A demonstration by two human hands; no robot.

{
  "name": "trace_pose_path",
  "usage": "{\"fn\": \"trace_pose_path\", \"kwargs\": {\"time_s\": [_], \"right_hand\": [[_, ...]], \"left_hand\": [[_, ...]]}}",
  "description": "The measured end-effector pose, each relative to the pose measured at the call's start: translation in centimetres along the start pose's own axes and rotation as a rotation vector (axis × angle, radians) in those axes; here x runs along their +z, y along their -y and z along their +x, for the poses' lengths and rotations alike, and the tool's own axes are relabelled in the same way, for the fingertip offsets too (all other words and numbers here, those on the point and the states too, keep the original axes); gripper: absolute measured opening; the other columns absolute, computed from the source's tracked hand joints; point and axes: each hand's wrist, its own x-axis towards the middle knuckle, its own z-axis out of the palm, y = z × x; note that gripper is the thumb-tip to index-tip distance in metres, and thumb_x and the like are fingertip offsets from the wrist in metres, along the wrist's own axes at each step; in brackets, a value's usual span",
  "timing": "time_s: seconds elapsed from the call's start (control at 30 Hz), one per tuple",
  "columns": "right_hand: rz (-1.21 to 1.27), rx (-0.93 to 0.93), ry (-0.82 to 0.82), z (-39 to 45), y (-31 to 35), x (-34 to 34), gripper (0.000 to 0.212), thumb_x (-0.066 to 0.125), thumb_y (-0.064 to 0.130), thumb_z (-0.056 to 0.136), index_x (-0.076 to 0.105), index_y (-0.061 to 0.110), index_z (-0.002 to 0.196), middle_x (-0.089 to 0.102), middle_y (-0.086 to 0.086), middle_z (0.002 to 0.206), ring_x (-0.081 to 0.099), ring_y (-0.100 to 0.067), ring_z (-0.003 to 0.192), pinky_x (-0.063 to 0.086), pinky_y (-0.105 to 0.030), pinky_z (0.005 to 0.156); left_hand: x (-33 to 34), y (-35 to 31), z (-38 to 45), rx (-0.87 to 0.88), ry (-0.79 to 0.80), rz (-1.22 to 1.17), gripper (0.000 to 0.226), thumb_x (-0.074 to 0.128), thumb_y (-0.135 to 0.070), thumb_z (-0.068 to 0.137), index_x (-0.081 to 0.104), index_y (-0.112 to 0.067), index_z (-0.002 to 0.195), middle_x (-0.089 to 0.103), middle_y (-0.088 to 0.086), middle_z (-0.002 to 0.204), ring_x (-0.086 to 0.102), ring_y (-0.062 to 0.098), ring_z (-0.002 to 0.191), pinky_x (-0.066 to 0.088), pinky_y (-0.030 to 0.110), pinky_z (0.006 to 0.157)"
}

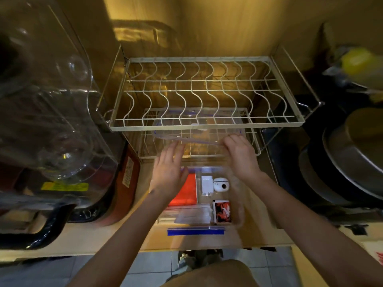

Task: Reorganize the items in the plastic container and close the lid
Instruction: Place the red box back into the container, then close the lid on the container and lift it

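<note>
A clear plastic container (pixel 238 206) with a blue front clip (pixel 195 231) stands on the counter just before me. Inside lie an orange flat pack (pixel 186 193), a white charger plug (pixel 206 185), a small round white device (pixel 220 183), a red and black packet (pixel 222 211) and a clear bag with paper (pixel 193 215). The clear lid (pixel 194 133) with a blue rim rests on the lower shelf of a wire rack behind the container. My right hand (pixel 240 156) grips the lid's near right edge. My left hand (pixel 169 168), fingers spread, hovers at the lid's near left edge.
The white wire dish rack (pixel 207 125) has two tiers and overhangs the lid. A large clear plastic cover (pixel 51 121) and a dark appliance fill the left. Stacked metal pans (pixel 352 162) stand at the right. The counter's front edge runs just below the container.
</note>
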Motion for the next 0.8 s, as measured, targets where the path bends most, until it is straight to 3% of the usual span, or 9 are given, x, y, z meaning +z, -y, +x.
{"fn": "trace_pose_path", "kwargs": {"time_s": [0.13,0.37,0.47,0.53,0.63,0.77,0.8], "right_hand": [[0.077,0.033,-0.043,-2.2,0.4,-2.1,0.01,0.055,0.004,0.088,0.062,0.007,0.094,0.051,0.001,0.09,0.045,-0.013,0.09,0.034,-0.023,0.079],[0.059,0.022,-0.084,-5.9,0.2,-5.3,0.006,0.058,0.01,0.088,0.062,0.009,0.092,0.058,-0.005,0.092,0.046,-0.011,0.091,0.03,-0.02,0.081],[0.145,-0.016,-0.031,-6.5,0.2,-6.6,0.017,0.052,0.026,0.089,0.062,0.014,0.096,0.056,0.004,0.096,0.045,-0.006,0.094,0.03,-0.022,0.086],[0.238,-0.047,-0.01,-6.4,0.4,-7.4,0.024,0.049,0.032,0.088,0.063,0.016,0.1,0.053,0.015,0.092,0.048,-0.004,0.09,0.037,-0.026,0.086],[0.41,-0.017,0.023,-5.7,0.9,-8.5,0.02,0.06,0.014,0.087,0.064,0.013,0.106,0.052,0.02,0.09,0.051,0.002,0.087,0.042,-0.012,0.079],[0.666,0.022,0.054,-4.2,1.6,-10.8,0.023,0.062,0.009,0.084,0.064,0.019,0.105,0.063,0.014,0.095,0.06,0.004,0.089,0.05,-0.012,0.081],[0.711,0.038,0.06,-3.9,1.6,-11.3,0.022,0.063,0.008,0.084,0.065,0.018,0.103,0.065,0.011,0.096,0.062,0.002,0.091,0.051,-0.013,0.083]], "left_hand": [[-1.3,0.4,0.7,0.08,-0.162,0.052,0.069,0.075,-0.018,0.069,0.042,-0.009,0.129,0.056,0.017,0.127,0.051,0.036,0.119,0.041,0.052,0.1],[-2.7,0.7,-0.7,-0.031,-0.294,-0.17,0.074,0.073,-0.03,0.071,0.037,-0.015,0.134,0.045,0.014,0.136,0.038,0.029,0.129,0.033,0.048,0.106],[-3.4,1.4,-1.5,-0.039,-0.281,-0.295,0.06,0.074,-0.029,0.068,0.05,-0.016,0.122,0.058,0.008,0.119,0.051,0.024,0.116,0.038,0.045,0.101],[-4.3,1.6,-1.9,-0.071,-0.231,-0.472,0.059,0.078,-0.023,0.068,0.051,-0.018,0.12,0.063,-0.003,0.105,0.058,0.011,0.098,0.046,0.036,0.092],[-5.9,2.2,-2.4,-0.188,-0.146,-0.74,0.06,0.079,-0.015,0.067,0.049,-0.023,0.118,0.057,-0.016,0.099,0.056,-0.006,0.085,0.048,0.016,0.077],[-6.7,2.9,-3.9,-0.268,-0.027,-1.078,0.021,0.067,-0.017,0.078,0.063,-0.021,0.097,0.069,0.0,0.096,0.069,0.003,0.08,0.057,0.017,0.069],[-6.6,3.0,-4.3,-0.285,-0.004,-1.092,0.016,0.066,-0.019,0.079,0.065,-0.015,0.095,0.071,0.007,0.095,0.07,0.009,0.081,0.058,0.024,0.072]]}}
